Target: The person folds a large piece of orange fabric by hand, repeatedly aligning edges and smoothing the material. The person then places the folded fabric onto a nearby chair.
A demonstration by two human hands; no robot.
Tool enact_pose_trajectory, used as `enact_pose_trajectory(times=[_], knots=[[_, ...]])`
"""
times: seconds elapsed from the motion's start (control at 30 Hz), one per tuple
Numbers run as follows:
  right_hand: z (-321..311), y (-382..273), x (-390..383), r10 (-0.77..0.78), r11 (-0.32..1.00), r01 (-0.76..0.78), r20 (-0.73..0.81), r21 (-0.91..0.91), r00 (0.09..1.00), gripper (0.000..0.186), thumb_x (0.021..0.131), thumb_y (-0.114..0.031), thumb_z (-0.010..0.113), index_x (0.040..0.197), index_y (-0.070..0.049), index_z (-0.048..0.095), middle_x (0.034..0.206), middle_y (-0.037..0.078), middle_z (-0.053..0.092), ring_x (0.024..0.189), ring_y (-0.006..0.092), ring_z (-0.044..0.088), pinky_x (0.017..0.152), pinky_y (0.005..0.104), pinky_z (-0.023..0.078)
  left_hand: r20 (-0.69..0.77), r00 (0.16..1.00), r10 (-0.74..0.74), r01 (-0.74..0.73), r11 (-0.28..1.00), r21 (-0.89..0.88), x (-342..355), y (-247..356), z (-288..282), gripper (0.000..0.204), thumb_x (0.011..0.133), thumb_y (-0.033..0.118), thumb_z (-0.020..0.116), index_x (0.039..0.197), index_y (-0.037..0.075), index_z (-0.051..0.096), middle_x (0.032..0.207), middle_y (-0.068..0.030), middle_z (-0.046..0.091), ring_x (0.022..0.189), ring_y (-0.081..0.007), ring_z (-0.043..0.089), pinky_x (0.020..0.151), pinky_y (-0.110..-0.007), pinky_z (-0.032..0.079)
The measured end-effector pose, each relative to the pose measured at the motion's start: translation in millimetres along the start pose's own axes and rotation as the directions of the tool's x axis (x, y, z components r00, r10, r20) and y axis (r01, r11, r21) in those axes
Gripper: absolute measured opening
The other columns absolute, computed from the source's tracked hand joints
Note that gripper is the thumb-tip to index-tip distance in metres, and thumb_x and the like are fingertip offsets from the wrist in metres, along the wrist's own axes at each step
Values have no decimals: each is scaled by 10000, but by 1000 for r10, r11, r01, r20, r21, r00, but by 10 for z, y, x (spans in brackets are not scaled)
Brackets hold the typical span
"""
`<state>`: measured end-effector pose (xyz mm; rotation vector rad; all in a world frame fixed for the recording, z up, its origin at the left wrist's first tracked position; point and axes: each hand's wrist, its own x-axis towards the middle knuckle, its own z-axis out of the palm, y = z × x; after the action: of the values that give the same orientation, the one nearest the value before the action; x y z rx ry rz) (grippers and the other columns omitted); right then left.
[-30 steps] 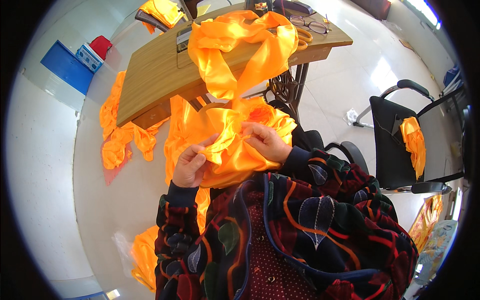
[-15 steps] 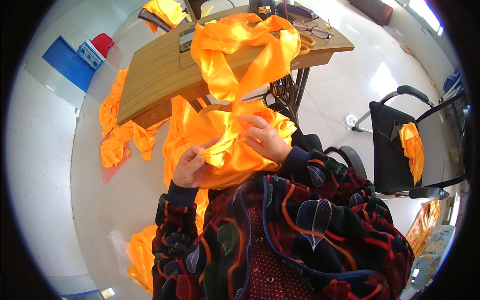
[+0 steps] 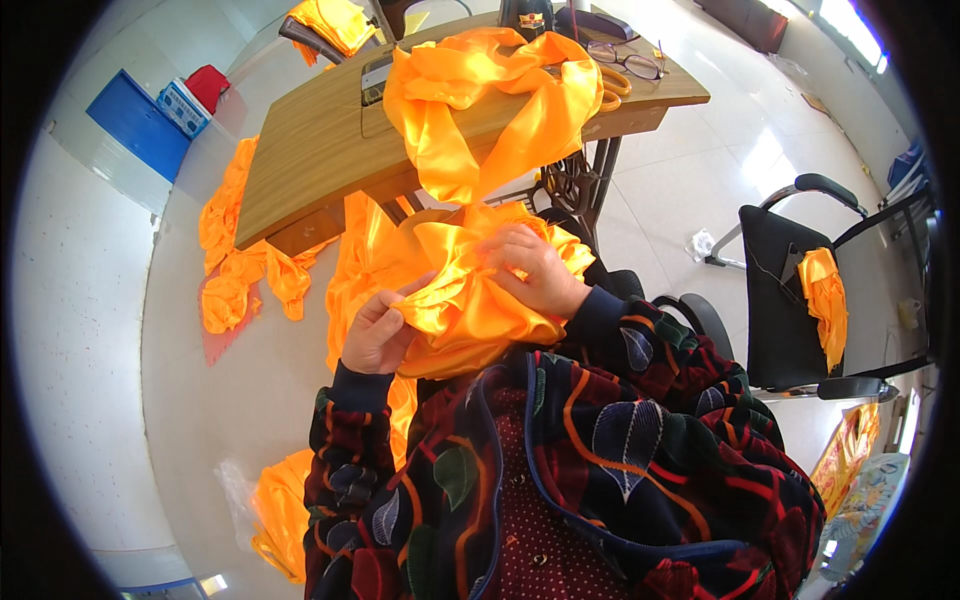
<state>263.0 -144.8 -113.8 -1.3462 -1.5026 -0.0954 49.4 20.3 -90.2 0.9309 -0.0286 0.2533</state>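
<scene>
My left hand (image 3: 378,332) pinches a folded edge of the shiny orange satin cloth (image 3: 470,325) heaped on my lap. My right hand (image 3: 532,268) is over the bunched fabric, slightly higher and to the right, fingers curled and closed together; what they hold is too small or hidden to make out. A long loop of the same orange satin (image 3: 445,160) lies on the wooden table (image 3: 290,160) in front of me. Glasses (image 3: 630,62) and orange-handled scissors (image 3: 610,90) are at the table's back right, beside a dark bottle or container (image 3: 522,15).
A black chair (image 3: 785,310) with orange cloth (image 3: 825,295) stands at right. Orange fabric (image 3: 225,300) lies left of the table, more (image 3: 280,515) at lower left. A blue box (image 3: 135,125) is against the left wall. Another chair (image 3: 305,40) holding cloth is behind the table.
My right hand has shifted over the cloth, its fingers rising and bunching nearer its orange-red upper part. My left hand stays at the folded edge with little movement.
</scene>
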Motion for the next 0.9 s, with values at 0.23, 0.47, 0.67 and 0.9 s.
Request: enact_pose_trajectory(times=[0.23,0.47,0.67,0.9], knots=[[23,-98,-43,73,995,-76,44,63,996,107,787,-15,643,876,-35,588,1239,108,595,1013,327,591,858,370,487,5,1000,-4,4,1000,-4,-3,0,2,97,943,122,552,1025,87,591,1454,-238,342,1231,-277,492,965,-406,455],[178,-16,-55,156,956,-163,46,245,987,65,872,-12,578,936,-21,585,1160,128,621,940,244,635,776,319,496,33,999,-16,16,1000,6,13,-32,-25,91,943,121,551,1021,96,591,1450,-246,345,1179,-255,529,922,-383,476],[102,-40,-32,271,944,-279,64,178,960,75,888,-22,568,962,-20,573,920,87,623,777,190,598,682,277,466,42,999,-4,3,999,42,0,18,-18,100,941,108,549,1027,92,598,1430,-248,374,1229,-274,496,996,-402,429],[-70,-124,-21,249,958,-245,-13,148,968,102,847,-8,579,948,-18,570,883,137,604,836,292,608,721,326,481,-98,993,73,-55,984,171,-69,181,-39,90,919,56,563,991,54,617,1376,-206,462,1188,-263,535,1022,-396,414]])
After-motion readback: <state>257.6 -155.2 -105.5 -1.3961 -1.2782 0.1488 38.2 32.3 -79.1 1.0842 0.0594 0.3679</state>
